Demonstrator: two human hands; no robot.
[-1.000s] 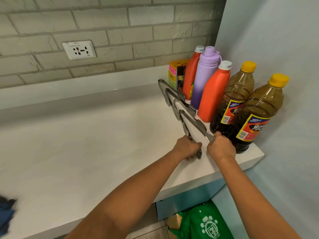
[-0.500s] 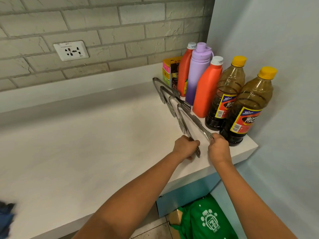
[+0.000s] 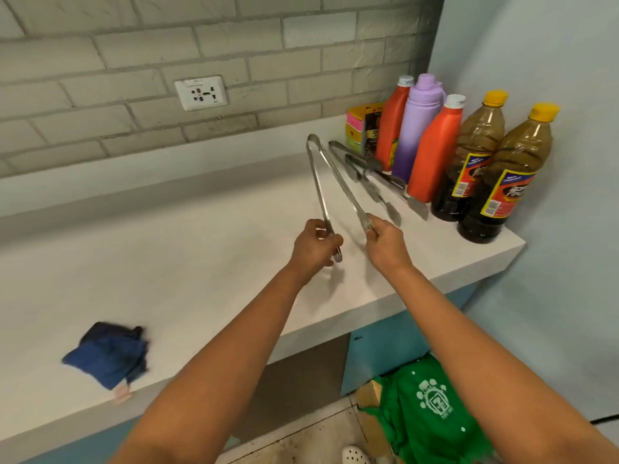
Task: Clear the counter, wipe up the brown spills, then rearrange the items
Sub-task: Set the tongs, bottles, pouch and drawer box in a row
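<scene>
Left hand (image 3: 315, 247): one leg of the tongs (image 3: 330, 185) is gripped.
Right hand (image 3: 385, 241): the other leg is pinched.
Tongs: held above the counter (image 3: 167, 262), hinge pointing away.
Bottles (image 3: 469, 155): lined up beyond the right hand.
Cloth (image 3: 109, 354): left of both forearms.

Domestic kitchen corner. A white surface (image 3: 167, 262) runs beneath a grey brick-tile backsplash (image 3: 234, 45) fitted with a wall socket (image 3: 201, 93); metal tongs (image 3: 335, 185), yellow-capped bottles of dark sauce (image 3: 502, 175) and orange squeeze bottles (image 3: 432, 152) stand against the blue wall (image 3: 536, 45).
</scene>
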